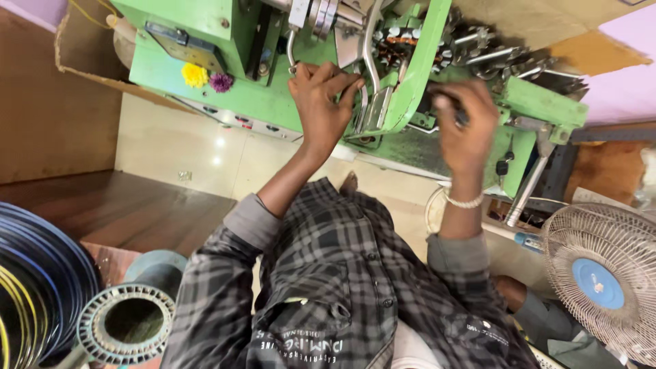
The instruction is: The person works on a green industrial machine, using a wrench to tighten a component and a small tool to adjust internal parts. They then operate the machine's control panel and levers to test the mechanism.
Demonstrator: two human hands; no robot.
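Note:
A green metal machine (225, 96) with levers, springs and steel rods stands in front of me. My left hand (320, 109) reaches up to its middle, and the fingers close around a bright metal lever (372, 65) beside a green slanted arm (420, 68). My right hand (466, 130), with a pale bead bracelet on the wrist, is blurred. It curls around a small dark handle (459, 115) on the right part of the machine. Both arms wear grey checked sleeves.
A yellow flower (194, 74) and a purple flower (220, 82) lie on the machine. A beige fan (601, 280) stands at the lower right. Coiled blue and yellow wire (34, 287) and a grey reel (126, 321) sit at the lower left. Cardboard (78, 51) leans at the upper left.

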